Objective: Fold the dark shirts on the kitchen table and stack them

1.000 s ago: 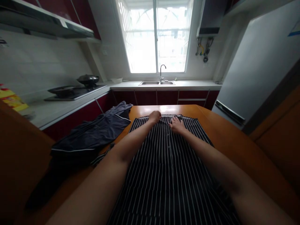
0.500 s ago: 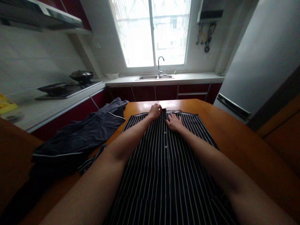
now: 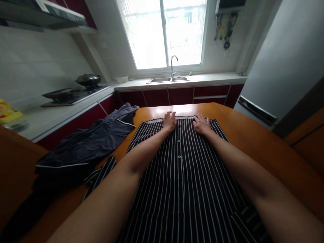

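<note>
A black shirt with thin white stripes [image 3: 184, 175] lies spread flat on the orange wooden table [image 3: 255, 148], its button row running down the middle. My left hand [image 3: 169, 121] rests flat on the shirt's far edge, left of the buttons, fingers stretched out. My right hand [image 3: 201, 124] lies flat on the same edge, right of the buttons, fingers spread. Neither hand holds anything. Both forearms stretch over the shirt.
A dark blue garment with pale piping [image 3: 88, 145] lies crumpled on the table's left side. Beyond the table run red cabinets, a counter with a sink and tap [image 3: 168, 79], and a stove with pans [image 3: 76, 91]. A grey fridge [image 3: 283, 67] stands at the right.
My left hand has opened from a closed grip to flat. My right hand has slid to the right, so the hands now lie further apart on the shirt's far edge.
</note>
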The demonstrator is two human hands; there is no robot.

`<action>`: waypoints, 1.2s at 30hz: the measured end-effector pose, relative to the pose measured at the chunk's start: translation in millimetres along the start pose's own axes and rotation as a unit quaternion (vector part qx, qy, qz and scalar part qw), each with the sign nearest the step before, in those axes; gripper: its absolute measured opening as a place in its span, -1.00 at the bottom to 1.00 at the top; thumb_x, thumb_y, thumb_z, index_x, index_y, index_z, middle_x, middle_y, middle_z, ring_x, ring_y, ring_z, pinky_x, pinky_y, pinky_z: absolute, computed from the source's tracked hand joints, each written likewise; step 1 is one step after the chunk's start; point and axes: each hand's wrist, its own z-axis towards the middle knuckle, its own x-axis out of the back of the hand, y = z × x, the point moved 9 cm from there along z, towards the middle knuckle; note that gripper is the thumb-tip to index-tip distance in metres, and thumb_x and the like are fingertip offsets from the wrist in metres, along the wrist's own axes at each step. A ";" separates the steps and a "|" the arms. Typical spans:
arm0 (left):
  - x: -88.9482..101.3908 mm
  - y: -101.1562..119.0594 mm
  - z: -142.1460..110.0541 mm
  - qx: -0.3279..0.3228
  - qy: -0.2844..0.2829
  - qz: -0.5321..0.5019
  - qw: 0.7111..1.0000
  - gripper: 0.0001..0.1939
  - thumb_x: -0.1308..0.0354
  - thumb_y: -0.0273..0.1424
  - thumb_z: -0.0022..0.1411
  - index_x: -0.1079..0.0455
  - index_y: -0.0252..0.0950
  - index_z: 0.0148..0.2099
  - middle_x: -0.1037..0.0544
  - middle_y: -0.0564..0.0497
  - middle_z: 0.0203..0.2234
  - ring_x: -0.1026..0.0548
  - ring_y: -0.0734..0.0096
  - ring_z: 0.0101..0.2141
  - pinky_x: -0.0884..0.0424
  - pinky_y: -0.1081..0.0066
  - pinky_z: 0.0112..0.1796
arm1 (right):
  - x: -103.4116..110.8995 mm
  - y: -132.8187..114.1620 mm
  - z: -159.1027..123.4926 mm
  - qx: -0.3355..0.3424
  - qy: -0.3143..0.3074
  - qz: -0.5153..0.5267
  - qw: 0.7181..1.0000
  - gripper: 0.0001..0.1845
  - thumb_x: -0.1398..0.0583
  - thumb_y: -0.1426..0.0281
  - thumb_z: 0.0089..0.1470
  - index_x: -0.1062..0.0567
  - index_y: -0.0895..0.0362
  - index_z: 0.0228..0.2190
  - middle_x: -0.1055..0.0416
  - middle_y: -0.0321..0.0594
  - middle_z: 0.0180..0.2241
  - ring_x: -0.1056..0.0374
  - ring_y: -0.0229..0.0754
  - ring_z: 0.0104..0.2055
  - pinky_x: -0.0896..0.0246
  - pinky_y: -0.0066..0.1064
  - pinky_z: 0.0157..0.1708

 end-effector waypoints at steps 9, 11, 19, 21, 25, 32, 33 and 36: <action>-61.5 82.5 -33.0 -0.204 -0.212 -0.010 0.956 -0.35 0.20 0.01 0.45 0.04 -0.10 0.47 0.04 -0.03 0.44 0.12 0.08 0.41 0.17 -0.10 0.31 | 27.9 -21.3 -18.0 0.106 0.135 -0.006 0.985 -0.51 0.06 0.47 0.26 -0.44 0.27 0.11 -0.29 0.05 0.25 -0.01 0.00 0.38 0.20 -0.11 0.34; -63.4 77.4 -25.7 -0.181 -0.211 -0.011 0.961 -0.30 0.18 0.06 0.42 0.03 -0.12 0.46 0.05 -0.05 0.44 0.13 0.06 0.41 0.18 -0.11 0.31 | 28.0 -20.6 -19.0 0.126 0.119 0.006 0.985 -0.54 0.06 0.49 0.26 -0.51 0.22 0.04 -0.40 0.01 0.17 -0.11 -0.04 0.33 0.11 -0.19 0.32; -3.5 13.1 4.3 -0.081 -0.078 -0.032 0.993 -0.50 0.16 -0.29 0.48 -0.14 -0.15 0.40 -0.23 0.01 0.34 -0.22 0.31 0.29 -0.14 0.34 0.25 | 3.6 10.8 -17.5 0.127 -0.015 0.002 0.992 -0.49 0.05 0.29 0.35 -0.37 0.19 0.21 -0.18 -0.01 0.33 -0.01 0.01 0.39 0.08 -0.09 0.32; 25.3 -39.5 1.6 -0.007 -0.046 -0.011 0.999 -0.53 0.12 -0.38 0.44 -0.26 -0.20 0.32 -0.34 -0.09 0.25 -0.31 0.22 0.22 -0.20 0.28 0.21 | 2.8 12.6 -18.6 0.127 -0.013 -0.004 0.992 -0.48 0.05 0.28 0.35 -0.35 0.20 0.22 -0.15 0.00 0.34 0.01 0.02 0.40 0.09 -0.07 0.33; 72.3 -161.5 -20.7 0.159 -0.042 0.047 0.985 -0.61 -0.18 -0.20 0.26 -0.51 -0.36 0.01 -0.49 -0.32 0.02 -0.39 -0.15 0.11 -0.29 0.06 0.10 | 1.7 12.6 -18.5 0.119 -0.008 -0.010 0.993 -0.45 0.05 0.26 0.35 -0.33 0.23 0.24 -0.14 0.04 0.34 -0.01 0.05 0.40 0.10 -0.04 0.33; 72.7 -231.8 -46.3 0.227 -0.091 0.033 0.969 -0.75 -0.36 -0.16 0.07 -0.54 -0.21 -0.30 -0.63 -0.03 -0.33 -0.57 0.20 -0.22 -0.45 0.41 -0.19 | -2.3 16.1 -17.1 0.116 -0.012 -0.019 0.993 -0.43 0.06 0.23 0.35 -0.32 0.23 0.25 -0.13 0.04 0.35 -0.02 0.06 0.39 0.09 -0.03 0.33; 71.1 -231.0 -45.7 0.230 -0.083 0.032 0.969 -0.78 -0.34 -0.19 0.11 -0.53 -0.21 -0.29 -0.63 -0.03 -0.32 -0.57 0.22 -0.22 -0.44 0.42 -0.19 | -2.4 16.8 -17.0 0.115 -0.010 -0.020 0.993 -0.43 0.06 0.23 0.35 -0.32 0.22 0.25 -0.13 0.03 0.34 -0.03 0.06 0.39 0.09 -0.03 0.33; 73.1 -227.3 -44.0 0.246 -0.048 0.039 0.967 -0.84 -0.21 -0.30 0.25 -0.51 -0.27 -0.19 -0.62 -0.13 -0.22 -0.56 0.17 -0.18 -0.43 0.35 -0.13 | -3.2 19.1 -16.1 0.111 -0.009 -0.024 0.993 -0.44 0.05 0.23 0.35 -0.33 0.20 0.25 -0.15 0.00 0.34 -0.04 0.04 0.38 0.10 -0.05 0.33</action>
